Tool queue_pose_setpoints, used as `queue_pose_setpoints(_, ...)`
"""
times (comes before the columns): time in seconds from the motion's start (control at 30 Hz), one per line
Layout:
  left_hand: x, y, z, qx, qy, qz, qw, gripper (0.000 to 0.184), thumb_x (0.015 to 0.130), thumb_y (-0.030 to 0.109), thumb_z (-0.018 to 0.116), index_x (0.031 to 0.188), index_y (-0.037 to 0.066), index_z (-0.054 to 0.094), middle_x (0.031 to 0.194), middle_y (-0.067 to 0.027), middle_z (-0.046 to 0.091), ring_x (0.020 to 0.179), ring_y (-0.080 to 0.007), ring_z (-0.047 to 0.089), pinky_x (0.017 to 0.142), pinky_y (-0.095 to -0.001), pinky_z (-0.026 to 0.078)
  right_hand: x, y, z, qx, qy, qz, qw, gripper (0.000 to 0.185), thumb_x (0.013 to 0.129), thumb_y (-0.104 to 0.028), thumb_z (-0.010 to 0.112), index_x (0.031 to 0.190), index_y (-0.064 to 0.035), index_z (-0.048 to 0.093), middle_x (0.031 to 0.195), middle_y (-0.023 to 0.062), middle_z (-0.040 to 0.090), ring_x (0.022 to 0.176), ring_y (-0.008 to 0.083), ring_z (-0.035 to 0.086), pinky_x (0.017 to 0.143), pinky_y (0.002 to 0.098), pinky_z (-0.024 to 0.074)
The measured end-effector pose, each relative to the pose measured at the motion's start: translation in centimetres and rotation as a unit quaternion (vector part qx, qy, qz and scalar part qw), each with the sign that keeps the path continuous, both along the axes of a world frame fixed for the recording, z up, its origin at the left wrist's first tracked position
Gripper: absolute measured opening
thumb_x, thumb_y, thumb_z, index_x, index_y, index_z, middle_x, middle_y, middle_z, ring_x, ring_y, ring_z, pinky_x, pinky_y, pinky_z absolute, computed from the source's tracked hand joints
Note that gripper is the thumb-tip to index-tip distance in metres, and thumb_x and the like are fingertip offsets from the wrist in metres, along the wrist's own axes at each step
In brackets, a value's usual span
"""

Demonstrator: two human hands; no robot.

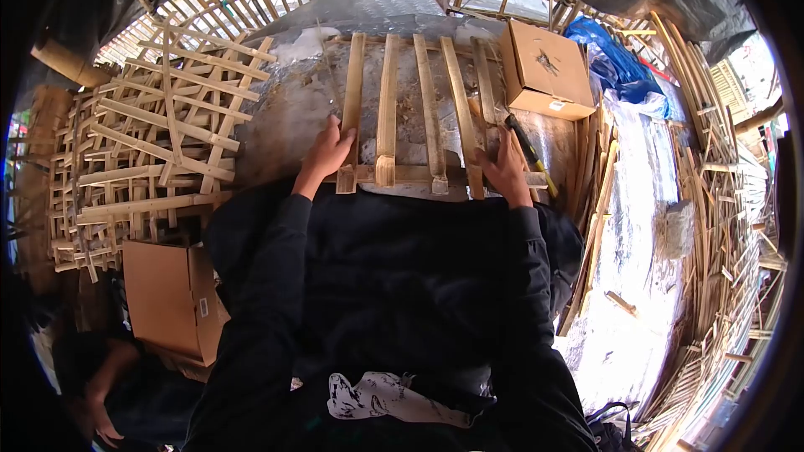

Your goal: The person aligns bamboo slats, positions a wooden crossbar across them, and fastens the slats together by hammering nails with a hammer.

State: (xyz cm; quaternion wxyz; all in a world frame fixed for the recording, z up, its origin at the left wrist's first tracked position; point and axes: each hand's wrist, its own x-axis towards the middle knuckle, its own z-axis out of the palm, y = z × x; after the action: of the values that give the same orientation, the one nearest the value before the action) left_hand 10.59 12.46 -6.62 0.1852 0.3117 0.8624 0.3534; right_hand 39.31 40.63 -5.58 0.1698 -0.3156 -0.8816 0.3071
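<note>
A frame of split bamboo slats (387, 109) lies in front of me, with several slats running away from me across a crosspiece (410, 174) at the near end. My left hand (329, 153) is closed round the near part of the leftmost slat (353, 92). At the other side, my right hand (505, 169) grips near the lower end of a right-hand slat (459, 100); its fingers partly cover the join. Just right of that hand rests a hammer (532, 155) with a dark head and a yellow-and-black handle.
Woven bamboo lattice panels (159, 130) are stacked at left. One cardboard box (548, 67) stands at back right, another (163, 293) at lower left. Blue plastic sheeting (620, 67) and long bamboo strips (703, 226) lie at right. Another person's hand (102, 418) shows at lower left.
</note>
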Motion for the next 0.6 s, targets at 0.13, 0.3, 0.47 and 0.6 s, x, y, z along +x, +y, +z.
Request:
queue_pose_setpoints(0.13, 0.0, 0.0, 0.1, 0.004, 0.022, 0.006, 1.0, 0.037, 0.105, 0.035, 0.059, 0.108, 0.004, 0.04, 0.097, -0.0259, 0.067, 0.092, -0.0437, 0.067, 0.079, -0.049, 0.049, 0.1, -0.1, 0.3, -0.011, 0.015, 0.005, 1.0, 0.079, 0.091, -0.041, 0.071, 0.151, -0.0018, 0.036, 0.122, 0.0273, 0.064, 0.113, 0.047, 0.062, 0.092, 0.0607, 0.0454)
queue_pose_setpoints(0.3, 0.4, 0.1, 0.3, 0.007, 0.047, 0.014, 0.999, 0.036, 0.105, 0.034, 0.058, 0.109, 0.003, 0.04, 0.097, -0.0274, 0.067, 0.096, -0.0471, 0.067, 0.08, -0.0503, 0.049, 0.0, 0.1, 0.1, -0.011, 0.007, 0.0, 1.0, 0.078, 0.091, -0.04, 0.071, 0.15, -0.0023, 0.038, 0.115, 0.0262, 0.065, 0.108, 0.0464, 0.063, 0.088, 0.0606, 0.0461)
queue_pose_setpoints(0.47, 0.2, 0.1, 0.8, -0.038, -0.01, 0.014, 0.999, 0.043, 0.104, 0.043, 0.054, 0.118, 0.003, 0.043, 0.117, -0.0309, 0.066, 0.115, -0.0516, 0.06, 0.092, -0.0563, 0.048, -0.1, -0.2, 0.9, -0.042, -0.022, -0.006, 0.999, 0.079, 0.091, -0.041, 0.071, 0.151, -0.0032, 0.037, 0.117, 0.0274, 0.066, 0.11, 0.0472, 0.063, 0.09, 0.0598, 0.0462)
queue_pose_setpoints(0.6, 0.7, 0.1, 1.5, -0.059, -0.01, 0.02, 0.998, 0.047, 0.104, 0.045, 0.052, 0.123, 0.002, 0.043, 0.124, -0.0315, 0.064, 0.121, -0.0509, 0.058, 0.097, -0.0569, 0.047, -0.1, -0.1, 0.8, -0.03, -0.019, -0.003, 0.999, 0.078, 0.091, -0.041, 0.071, 0.151, -0.003, 0.038, 0.124, 0.0296, 0.064, 0.113, 0.0486, 0.062, 0.093, 0.0602, 0.046)
